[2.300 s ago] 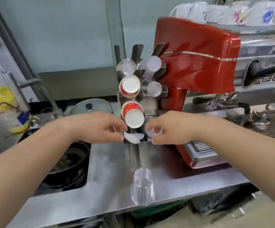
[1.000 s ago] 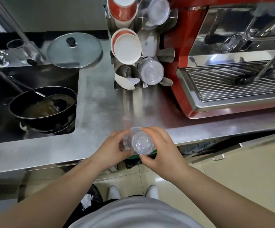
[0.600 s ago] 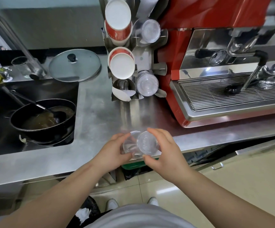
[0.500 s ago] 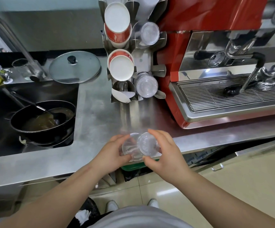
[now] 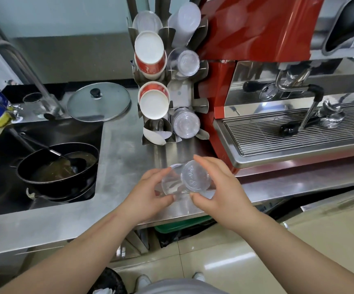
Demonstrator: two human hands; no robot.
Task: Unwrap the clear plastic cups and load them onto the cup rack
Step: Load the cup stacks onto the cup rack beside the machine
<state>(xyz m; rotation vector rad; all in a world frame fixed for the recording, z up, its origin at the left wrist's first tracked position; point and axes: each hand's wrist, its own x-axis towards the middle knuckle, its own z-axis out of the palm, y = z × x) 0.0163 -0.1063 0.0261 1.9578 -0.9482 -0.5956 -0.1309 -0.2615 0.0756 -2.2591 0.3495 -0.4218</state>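
1. Where both hands had been up at the bottom slots of the rack (image 5: 180, 96) a couple of seconds before, they had since come back to the front edge of the worktop (image 5: 121, 166) and picked up the cups (image 5: 184, 180) that had lain there on their side.
2. Over the last second the hold barely altered: the cups stayed between the two hands, lifted a little and tipped so the round base faced up towards the person.
3. The left hand (image 5: 148, 194) curled round the open-mouth end, thumb below and fingers over the top.
4. The right hand (image 5: 216, 187) gripped the base end, forefinger arched over it and thumb tucked beneath.
5. The cups sat directly between the hands, touching both, just above the worktop edge and well short of the rack.
6. I could not tell whether any wrap remained on them; clear film against clear plastic did not show.
7. My reading was that the person was working the stack apart or peeling its sleeve, so loading was not yet resumed.
8. The rack already held clear cups in its lower right slot (image 5: 185, 123) and another higher up, with red paper cups (image 5: 150, 58) on the left, so part of the job looked done.
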